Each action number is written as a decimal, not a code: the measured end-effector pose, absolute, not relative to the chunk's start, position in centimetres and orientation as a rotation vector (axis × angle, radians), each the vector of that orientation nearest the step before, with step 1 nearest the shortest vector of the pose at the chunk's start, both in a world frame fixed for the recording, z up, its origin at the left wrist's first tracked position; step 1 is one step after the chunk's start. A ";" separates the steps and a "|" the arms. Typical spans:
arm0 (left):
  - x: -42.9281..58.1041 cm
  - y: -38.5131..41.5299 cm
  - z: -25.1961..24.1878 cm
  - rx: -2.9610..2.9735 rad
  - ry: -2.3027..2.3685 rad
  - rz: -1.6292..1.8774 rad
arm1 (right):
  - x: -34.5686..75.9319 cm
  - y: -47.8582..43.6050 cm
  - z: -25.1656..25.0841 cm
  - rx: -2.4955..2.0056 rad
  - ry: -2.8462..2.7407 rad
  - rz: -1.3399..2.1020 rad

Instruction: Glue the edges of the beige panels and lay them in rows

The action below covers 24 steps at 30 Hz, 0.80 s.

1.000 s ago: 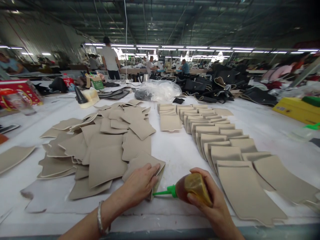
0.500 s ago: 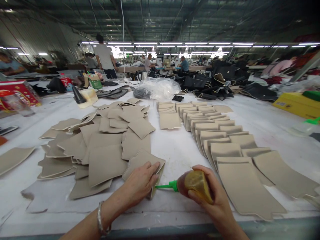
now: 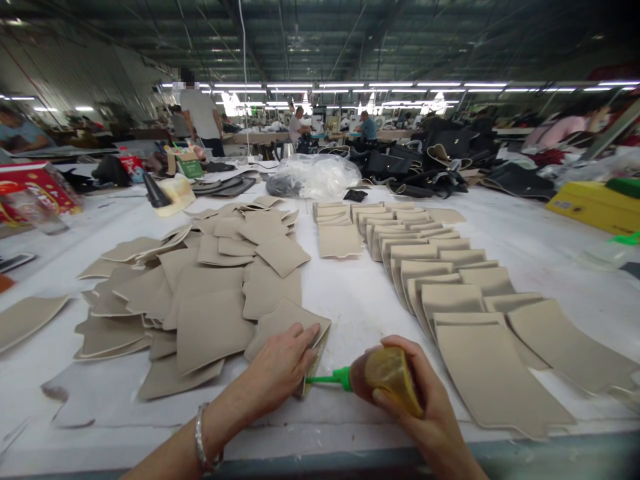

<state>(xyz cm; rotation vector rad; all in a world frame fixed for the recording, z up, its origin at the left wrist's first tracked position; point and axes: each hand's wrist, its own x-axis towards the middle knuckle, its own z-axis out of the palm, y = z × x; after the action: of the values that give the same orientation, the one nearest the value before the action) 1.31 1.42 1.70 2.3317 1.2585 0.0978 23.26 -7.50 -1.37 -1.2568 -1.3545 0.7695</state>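
Observation:
My left hand point(image 3: 285, 360), with a bracelet at the wrist, presses and holds a beige leather piece point(image 3: 283, 320) at the near right of a loose pile. Its fingers are close together over the piece's right edge; the thumb is mostly hidden. Wrapped round a squeeze bottle point(image 3: 385, 380) of amber glue is my right hand point(image 3: 430, 400). The bottle lies tilted on its side, and its green nozzle point(image 3: 323, 379) points left. The nozzle tip meets the piece's edge beside my left fingers, where a shiny strip point(image 3: 316, 357) shows.
Left lies a jumbled pile of beige pieces point(image 3: 215, 320); right, overlapping rows of them point(image 3: 450, 300). Farther back are a clear plastic bag point(image 3: 320, 175), black bags point(image 3: 400, 163), a dark cone point(image 3: 156, 192) and a yellow box point(image 3: 595, 207). Several people work beyond the table.
My right hand and the glue bottle have shifted slightly left and down, bringing the nozzle tip nearer my left fingers. My left hand stays put on the leather piece.

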 end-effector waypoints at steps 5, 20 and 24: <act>1.3 1.4 1.7 2.332 1.265 0.087 | 22.9 -7.9 -1.3 -1.280 -1.290 0.812; 1.4 1.5 1.7 2.317 1.248 0.083 | 24.7 -5.8 -0.8 -1.356 -1.343 0.762; 1.5 1.8 1.6 2.306 1.233 0.086 | 26.0 -4.5 -1.4 -1.374 -1.360 0.633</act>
<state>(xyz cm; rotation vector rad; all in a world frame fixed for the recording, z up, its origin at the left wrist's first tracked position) 1.46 1.78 1.64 2.3065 1.2333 0.0861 25.98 -4.52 -1.44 -1.3742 -1.3603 0.6328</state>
